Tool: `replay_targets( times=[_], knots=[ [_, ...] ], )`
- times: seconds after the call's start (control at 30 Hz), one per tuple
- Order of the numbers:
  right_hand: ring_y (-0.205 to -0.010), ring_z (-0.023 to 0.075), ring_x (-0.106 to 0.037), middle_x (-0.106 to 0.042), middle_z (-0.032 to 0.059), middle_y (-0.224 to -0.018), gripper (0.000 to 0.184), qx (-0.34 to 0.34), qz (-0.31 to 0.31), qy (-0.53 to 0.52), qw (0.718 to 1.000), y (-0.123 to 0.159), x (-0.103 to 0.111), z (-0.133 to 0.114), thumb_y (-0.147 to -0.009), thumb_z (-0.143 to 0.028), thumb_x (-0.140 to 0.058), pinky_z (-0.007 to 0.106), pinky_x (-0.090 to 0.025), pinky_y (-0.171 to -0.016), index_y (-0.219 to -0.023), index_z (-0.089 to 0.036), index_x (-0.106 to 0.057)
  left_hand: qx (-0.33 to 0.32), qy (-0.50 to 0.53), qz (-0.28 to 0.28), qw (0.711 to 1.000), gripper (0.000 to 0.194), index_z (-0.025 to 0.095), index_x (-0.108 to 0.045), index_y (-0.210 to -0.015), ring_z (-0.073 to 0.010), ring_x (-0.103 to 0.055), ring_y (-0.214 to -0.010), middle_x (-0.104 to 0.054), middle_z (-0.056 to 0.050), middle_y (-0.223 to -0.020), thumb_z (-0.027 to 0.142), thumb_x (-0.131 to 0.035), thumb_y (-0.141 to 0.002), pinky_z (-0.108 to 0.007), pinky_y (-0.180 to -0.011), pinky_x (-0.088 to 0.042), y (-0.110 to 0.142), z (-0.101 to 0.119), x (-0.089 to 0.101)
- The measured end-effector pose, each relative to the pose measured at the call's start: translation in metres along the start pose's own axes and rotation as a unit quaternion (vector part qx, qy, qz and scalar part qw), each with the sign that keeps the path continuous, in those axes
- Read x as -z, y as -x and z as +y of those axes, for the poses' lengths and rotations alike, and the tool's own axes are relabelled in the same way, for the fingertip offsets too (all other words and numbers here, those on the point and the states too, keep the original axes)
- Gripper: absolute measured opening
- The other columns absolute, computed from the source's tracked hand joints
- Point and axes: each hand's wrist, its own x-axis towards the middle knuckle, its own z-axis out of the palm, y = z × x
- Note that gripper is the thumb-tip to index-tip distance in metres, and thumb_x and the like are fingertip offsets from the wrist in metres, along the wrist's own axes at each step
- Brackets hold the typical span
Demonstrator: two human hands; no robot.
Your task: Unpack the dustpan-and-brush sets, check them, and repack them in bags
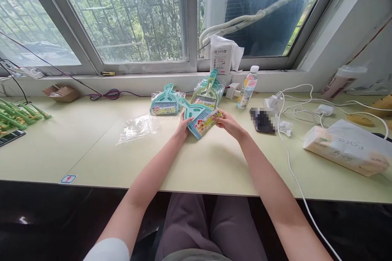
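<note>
Over the middle of the table, I hold a small teal dustpan (190,109) tilted, with a brush lying in it. My left hand (183,126) is closed on the dustpan's lower left edge, thumb on the front. A colourful printed card (202,124) lies across the brush bristles. My right hand (228,124) pinches the card's right end; whether it also grips the dustpan's edge is hidden. Just behind are a teal dustpan set (165,102) and a stack of wrapped sets (208,91) with a yellow-green one in front. An empty clear plastic bag (137,128) lies left of my hands.
Right of my hands stand a bottle (248,87), a phone (262,120), white cables (301,110) and a tissue pack (346,147). At the left are a small cardboard box (63,93), coiled cable (107,94) and green stalk-like items (18,115). A window sill runs behind.
</note>
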Motion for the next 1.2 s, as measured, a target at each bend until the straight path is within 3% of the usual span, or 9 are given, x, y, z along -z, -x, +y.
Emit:
replay_targets(
  times=[0.1,0.17,0.3,0.47,0.7,0.97,1.1,1.13,1.2],
  knots=[
    [-0.047,0.008,-0.045,-0.059,-0.0048,-0.07,0.033,-0.008,0.137,0.055,0.989,-0.01,-0.019,0.015,-0.07,-0.036,-0.07,0.023,-0.034,-0.047,-0.093,-0.022,-0.051,0.008,-0.019,-0.092,0.996,0.067,0.023,-0.051,-0.127,-0.0218,-0.067,-0.09,-0.066,-0.008,-0.112,0.024,-0.079,-0.066,-0.036,-0.082,-0.054,0.003,-0.006,-0.006],
    [-0.046,0.0093,-0.047,-0.058,-0.0055,-0.067,0.03,-0.015,0.162,0.147,0.976,-0.013,-0.021,0.027,-0.068,-0.029,-0.07,0.024,-0.038,-0.048,-0.088,-0.023,-0.049,0.015,-0.028,-0.113,0.993,0.057,0.019,-0.057,-0.117,-0.0215,-0.067,-0.087,-0.067,-0.01,-0.108,0.033,-0.08,-0.067,-0.034,-0.079,-0.054,0.004,-0.007,-0.007],
    [-0.043,0.0112,-0.049,-0.058,-0.0071,-0.062,0.027,-0.023,0.164,0.202,0.965,-0.011,-0.018,0.041,-0.071,-0.023,-0.065,0.027,-0.042,-0.051,-0.091,-0.024,-0.047,0.018,-0.047,-0.105,0.993,0.051,0.015,-0.06,-0.107,-0.023,-0.067,-0.087,-0.068,-0.012,-0.104,0.039,-0.08,-0.066,-0.037,-0.081,-0.054,0.004,-0.001,-0.005],
    [-0.042,0.0138,-0.05,-0.053,-0.0092,-0.051,0.024,-0.031,0.19,0.207,0.959,-0.01,-0.031,0.046,-0.072,-0.024,-0.064,0.029,-0.043,-0.053,-0.088,-0.024,-0.047,0.019,-0.115,-0.134,0.984,0.061,0.016,-0.063,-0.104,-0.0273,-0.066,-0.096,-0.071,-0.01,-0.1,0.007,-0.085,-0.047,-0.041,-0.091,-0.051,0.003,0.008,0.003],
    [-0.04,0.0091,-0.047,-0.062,-0.0068,-0.066,0.029,-0.013,0.128,0.173,0.977,-0.013,-0.03,0.049,-0.066,-0.032,-0.071,0.026,-0.04,-0.046,-0.086,-0.023,-0.052,0.057,-0.127,-0.162,0.977,0.057,0.015,-0.063,-0.11,-0.0291,-0.066,-0.099,-0.069,-0.014,-0.107,0.015,-0.083,-0.057,-0.043,-0.091,-0.051,0.002,0.016,0.01],
    [-0.047,0.0083,-0.051,-0.068,0.0004,-0.09,0.035,-0.042,0.104,0.178,0.978,-0.017,-0.01,0.041,-0.074,-0.042,-0.067,0.027,-0.047,-0.054,-0.099,-0.022,-0.054,0.033,-0.134,-0.137,0.981,0.073,0.016,-0.059,-0.109,-0.0332,-0.061,-0.109,-0.069,-0.011,-0.108,0.007,-0.085,-0.042,-0.049,-0.1,-0.046,0.002,0.012,0.008],
    [-0.079,0.0197,-0.063,-0.065,0.0101,-0.108,0.026,0.012,0.33,0.281,0.901,-0.032,0.022,0.033,-0.091,-0.035,-0.042,0.04,-0.049,-0.081,-0.107,-0.019,-0.055,0.024,-0.067,-0.078,0.994,0.062,0.016,-0.058,-0.105,-0.0329,-0.062,-0.109,-0.069,-0.009,-0.101,0.009,-0.084,-0.048,-0.048,-0.098,-0.049,-0.002,0.02,0.009],
    [-0.094,0.0242,-0.062,-0.063,0.0126,-0.113,0.027,0.044,0.338,0.326,0.882,-0.039,0.023,0.034,-0.091,-0.031,-0.04,0.044,-0.046,-0.089,-0.109,-0.018,-0.056,0.007,-0.04,-0.066,0.997,0.059,0.016,-0.059,-0.105,-0.0317,-0.063,-0.108,-0.069,-0.009,-0.1,0.01,-0.083,-0.051,-0.046,-0.098,-0.049,-0.004,0.025,0.012],
    [-0.122,0.0299,-0.049,-0.058,0.0143,-0.127,0.029,0.125,0.244,0.399,0.875,-0.054,0.012,0.04,-0.089,-0.028,-0.046,0.05,-0.037,-0.102,-0.113,-0.018,-0.057,-0.04,0.012,-0.04,0.998,0.052,0.016,-0.059,-0.106,-0.0285,-0.064,-0.107,-0.07,-0.008,-0.1,0.01,-0.079,-0.058,-0.041,-0.098,-0.05,-0.009,0.038,0.02]
  ],
)
